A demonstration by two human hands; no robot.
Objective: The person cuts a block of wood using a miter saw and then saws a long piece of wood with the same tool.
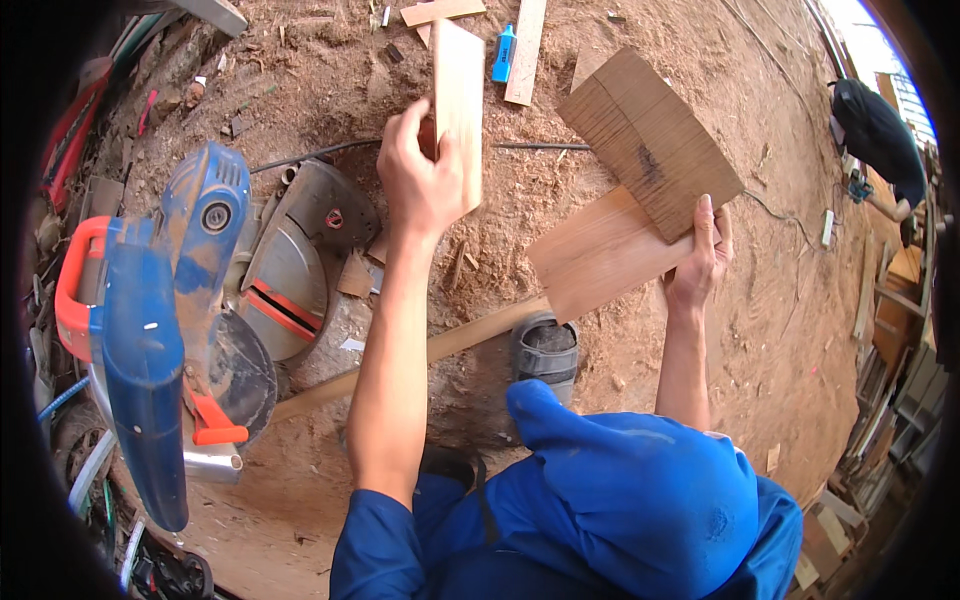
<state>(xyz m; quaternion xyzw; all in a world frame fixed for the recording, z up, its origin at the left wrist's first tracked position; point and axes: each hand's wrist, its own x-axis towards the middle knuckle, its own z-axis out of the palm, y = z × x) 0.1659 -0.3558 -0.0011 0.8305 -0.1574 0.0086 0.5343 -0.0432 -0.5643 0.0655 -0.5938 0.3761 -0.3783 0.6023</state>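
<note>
**Left hand (425,190) and right hand (702,260) holding wood over sawdust-strewn ground (780,340)**

Clock positions were read from the centre of the head view, twelve at the top. At nine o'clock stood a blue power saw (145,300) with an orange handle (75,285). A long wooden strip (450,342) lay on the ground, its near end at eight o'clock beside the saw. At eleven o'clock the left hand pinched a pale board (460,110) between thumb and fingers; the board stood on edge, reaching toward twelve. Beyond it, also near twelve, a blue bottle (503,55) lay just beside a light slat (526,50). A grey shoe (547,360) occupied four o'clock, near the strip's far end. At two o'clock a reddish-brown board (600,255) extended leftward, partly covered by a darker board (665,135) that lay crosswise over it and bore a blackish mark. Between two and three o'clock the right hand pinched both boards at their overlapping ends, thumb uppermost. Timber scraps (900,290) lined the rim at three o'clock.
</note>
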